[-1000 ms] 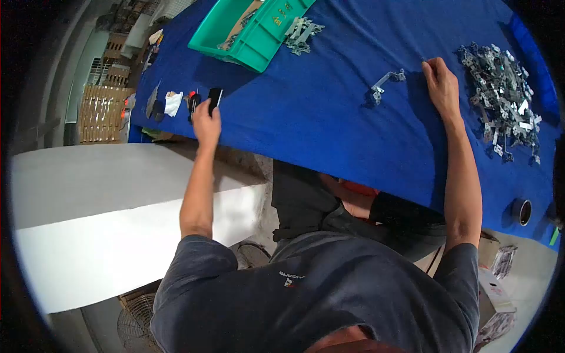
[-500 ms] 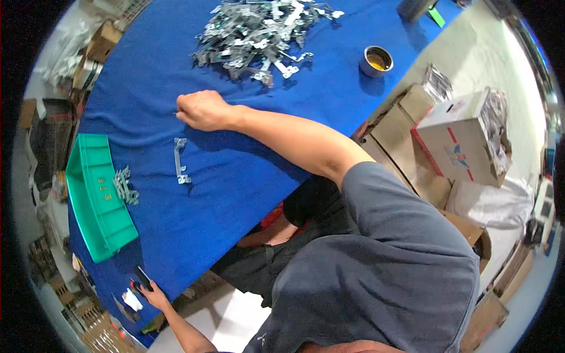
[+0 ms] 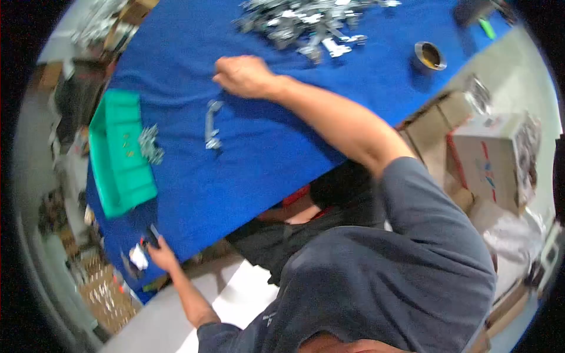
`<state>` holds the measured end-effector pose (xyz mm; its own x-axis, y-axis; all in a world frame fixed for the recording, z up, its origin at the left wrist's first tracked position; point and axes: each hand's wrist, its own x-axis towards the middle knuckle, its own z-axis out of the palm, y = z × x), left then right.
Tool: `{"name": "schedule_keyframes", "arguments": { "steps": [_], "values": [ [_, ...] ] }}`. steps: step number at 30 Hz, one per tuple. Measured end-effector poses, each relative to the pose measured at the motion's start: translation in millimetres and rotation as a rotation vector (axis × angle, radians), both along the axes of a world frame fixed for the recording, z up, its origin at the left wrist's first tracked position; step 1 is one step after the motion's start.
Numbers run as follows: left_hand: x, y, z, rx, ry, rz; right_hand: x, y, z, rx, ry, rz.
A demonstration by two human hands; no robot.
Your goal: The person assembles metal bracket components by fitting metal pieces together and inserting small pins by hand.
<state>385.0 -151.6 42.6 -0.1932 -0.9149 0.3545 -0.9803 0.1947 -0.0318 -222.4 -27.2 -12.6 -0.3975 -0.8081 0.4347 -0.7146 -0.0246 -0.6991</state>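
Observation:
My right hand (image 3: pixel 244 76) is closed in a fist above the blue cloth, between a pile of metal brackets (image 3: pixel 300 22) and a single metal bracket (image 3: pixel 210 125). Whatever its fingers hold, if anything, is hidden. At the lower left, my left hand (image 3: pixel 163 254) is closed around a black-and-red handled screwdriver (image 3: pixel 152 237) with a thin metal shaft; blur hides its details. Further up from that hand stands a green bin (image 3: pixel 122 165) with a few small brass-coloured pieces inside. Several metal brackets (image 3: pixel 151 145) lie clustered against the bin's right side.
A round cup (image 3: pixel 429 56) with yellowish contents stands near the table's right edge. Beside my left hand lies a white item (image 3: pixel 138 257). Cartons and a white box (image 3: pixel 491 159) stand on the floor at right. Another person's forearm (image 3: pixel 300 210) shows at the table's near edge.
The view has swung, so the table and everything on it appear shifted upward and to the right. Both hands keep nearly the same places over the table, still closed.

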Motion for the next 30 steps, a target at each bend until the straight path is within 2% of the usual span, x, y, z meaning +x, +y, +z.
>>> {"name": "schedule_keyframes", "arguments": {
  "steps": [2,4,8,12,15,16,19,20,23,25,27,30],
  "values": [
    [-27,10,1,-0.117,-0.006,-0.191,2,0,4,-0.003,-0.046,-0.016],
    [-94,33,6,-0.138,0.120,-0.314,0,-1,5,0.023,-0.037,-0.015],
    [-227,57,3,0.110,0.551,-0.487,-1,-2,6,0.000,-0.025,-0.001],
    [-343,56,-5,0.325,0.739,-0.672,-1,4,10,-0.023,-0.016,0.008],
    [-403,48,-5,0.427,0.579,-0.760,-1,3,8,-0.019,-0.024,0.020],
    [-416,45,-9,0.366,0.489,-0.805,0,3,8,-0.026,-0.031,0.002],
    [-436,41,-13,0.409,0.361,-0.814,0,1,4,-0.059,-0.042,-0.013],
    [-438,37,-23,0.389,0.418,-0.805,1,0,2,-0.083,-0.045,-0.014],
    [-436,46,-28,0.517,0.738,-0.722,-1,-5,-4,-0.083,0.011,-0.025],
    [-434,48,-33,0.551,1.079,-0.664,-2,-6,-2,-0.185,0.001,0.015],
    [-435,57,-32,0.697,1.473,-0.554,-1,-1,7,-0.221,-0.018,0.060],
    [-429,59,-34,0.717,1.439,-0.589,9,4,18,-0.131,-0.252,0.134]
  ]
}}
